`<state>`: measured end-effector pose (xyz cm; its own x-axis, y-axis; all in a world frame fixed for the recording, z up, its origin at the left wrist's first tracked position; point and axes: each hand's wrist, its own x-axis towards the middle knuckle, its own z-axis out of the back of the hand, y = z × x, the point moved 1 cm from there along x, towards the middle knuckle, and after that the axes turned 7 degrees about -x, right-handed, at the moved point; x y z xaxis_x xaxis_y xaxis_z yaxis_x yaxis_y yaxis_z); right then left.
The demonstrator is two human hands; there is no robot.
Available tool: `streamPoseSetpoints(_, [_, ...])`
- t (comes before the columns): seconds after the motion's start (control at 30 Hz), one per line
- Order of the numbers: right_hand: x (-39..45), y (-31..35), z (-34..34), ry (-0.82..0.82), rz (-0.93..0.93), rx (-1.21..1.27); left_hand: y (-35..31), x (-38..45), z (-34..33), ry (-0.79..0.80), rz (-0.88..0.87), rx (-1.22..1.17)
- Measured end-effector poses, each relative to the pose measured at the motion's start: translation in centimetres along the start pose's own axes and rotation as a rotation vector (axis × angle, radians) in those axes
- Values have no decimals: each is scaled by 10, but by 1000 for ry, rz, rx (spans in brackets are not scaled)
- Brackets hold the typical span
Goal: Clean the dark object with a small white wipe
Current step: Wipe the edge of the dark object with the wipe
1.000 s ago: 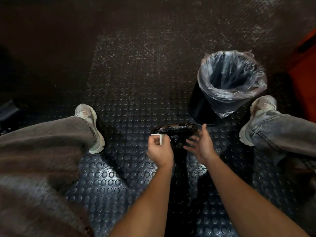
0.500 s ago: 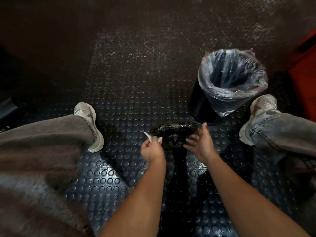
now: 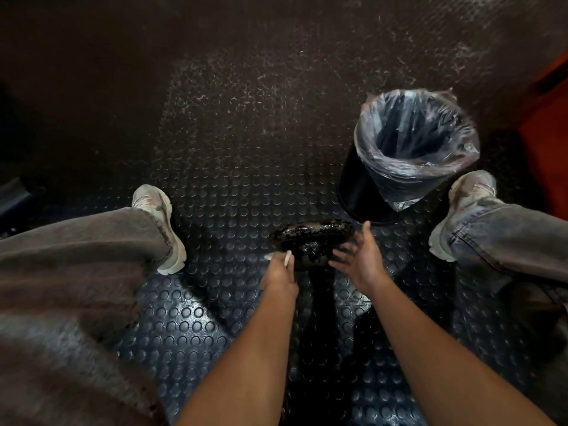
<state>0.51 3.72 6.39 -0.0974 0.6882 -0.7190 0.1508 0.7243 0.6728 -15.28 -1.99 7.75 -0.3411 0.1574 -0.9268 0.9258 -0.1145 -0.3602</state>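
White wipe (image 3: 287, 258) pinched in left hand (image 3: 279, 273), seemingly touching dark object (image 3: 312, 241).

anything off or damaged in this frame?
The dark object has a patchy, flaking glossy coating, bare in spots. The bin leans away from the person, its liner sagging unevenly down one side. The left hand pinches the white wipe; the right hand is open beside the object.

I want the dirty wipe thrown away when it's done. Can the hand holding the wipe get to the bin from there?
Probably yes. The left hand pinches the white wipe beside the dark object. The bin stands open-topped just beyond, to the right. The right hand sits partly between, so the reach would go over it.
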Motion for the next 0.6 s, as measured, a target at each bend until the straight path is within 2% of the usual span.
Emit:
streamPoseSetpoints(0.07, [-1, 0, -1, 1, -2, -3, -2, -3, -2, 15, -27, -57])
streamPoseSetpoints(0.13, [-2, 1, -3, -9, 0, 0, 2, -8, -5, -1, -182, -24])
streamPoseSetpoints(0.27, [-3, 1, -4, -5, -2, 1, 17, -12, -6, -14, -671, 335])
streamPoseSetpoints(0.37, [-4, 1, -3, -5, -5, 6, 17, -6, -3, 40, -822, 544])
streamPoseSetpoints(0.43, [-5, 1, -3, -5, -8, 3, 14, 0, -1, 41, -778, 615])
streamPoseSetpoints(0.5, [-5, 1, -3, -3, -10, 1, 12, 6, 0, -8, -638, 587])
streamPoseSetpoints(0.6, [-6, 3, -2, -2, -10, -5, 8, 10, 1, -30, -298, 300])
